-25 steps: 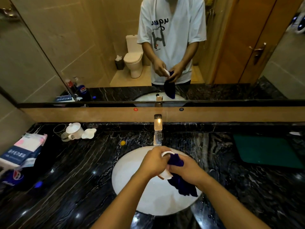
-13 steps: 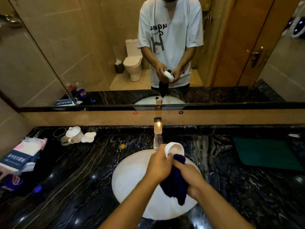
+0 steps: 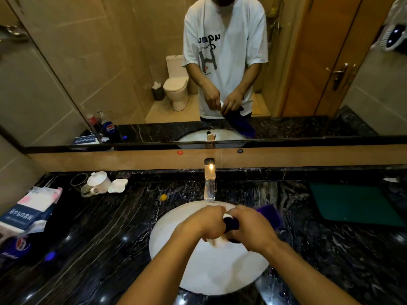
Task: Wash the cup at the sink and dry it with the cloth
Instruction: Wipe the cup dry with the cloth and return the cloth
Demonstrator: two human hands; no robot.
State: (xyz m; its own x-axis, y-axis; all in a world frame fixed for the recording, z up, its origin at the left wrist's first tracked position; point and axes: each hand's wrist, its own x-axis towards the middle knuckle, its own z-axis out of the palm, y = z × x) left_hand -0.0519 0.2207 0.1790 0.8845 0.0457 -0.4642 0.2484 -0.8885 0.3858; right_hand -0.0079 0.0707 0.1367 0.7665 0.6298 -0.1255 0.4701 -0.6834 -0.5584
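Observation:
Both hands meet over the white sink basin (image 3: 215, 274). My left hand (image 3: 206, 224) is closed around a small white cup (image 3: 217, 241), of which only a rim sliver and a lower edge show. My right hand (image 3: 251, 227) grips a dark blue cloth (image 3: 231, 223), pushed against the cup between the two hands. A blurred purple-blue end of the cloth (image 3: 268, 214) sticks out to the right beyond my right hand. Most of the cup is hidden by fingers and cloth.
A chrome faucet (image 3: 209, 183) stands behind the basin; no water stream shows. On the black marble counter (image 3: 114, 234) sit a lidded white mug (image 3: 99, 182), a white dish (image 3: 117, 186), a tissue pack (image 3: 28, 208) at left, a green mat (image 3: 354, 203) at right. A mirror spans the wall.
The cup has dropped from above my left hand to between both hands. The cloth, which hung down over the basin, is now bunched at the cup with its end swung out right.

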